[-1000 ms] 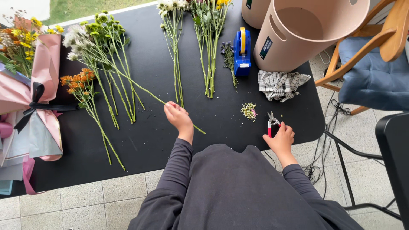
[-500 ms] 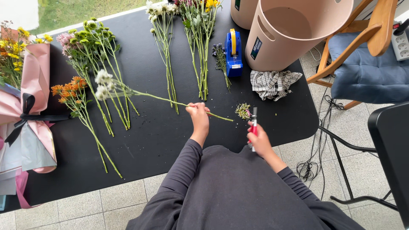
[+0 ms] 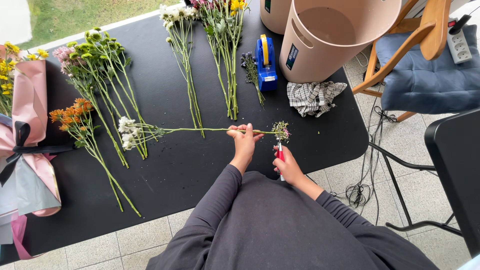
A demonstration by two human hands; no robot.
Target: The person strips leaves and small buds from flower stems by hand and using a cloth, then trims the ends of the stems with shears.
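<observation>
L hand closed round a long green flower stem, fingers curled over it, thumb side toward the cut end; grip pinches the stem near its right end. R hand wrapped shut round red-handled snips, blades up toward the stem tip; can't tell whether blades are apart or together, too small. Just above the blades sits a small pile of trimmings on the table, at the stem's end.

Stem lies roughly horizontal across the view, long axis left-right. White bloom head points left, over the other stems; cut end points right, toward the snips. Held just above the tabletop, in front of the person's chest.

Surface: black table, matte. Laid out on it in rows, stems running away from the person: orange flowers, green-budded bunch, white stems, mixed yellow/pink bunch, short dark sprig. Blue tape dispenser beside the sprig. Checked cloth crumpled near the right edge. Two beige buckets at the far right corner. Pink-wrapped bouquet w/ black ribbon at left edge.

Room: pale floor tiles, wooden chair w/ blue cushion to the right, cables on floor, black chair at right, grass beyond the table top-left.
</observation>
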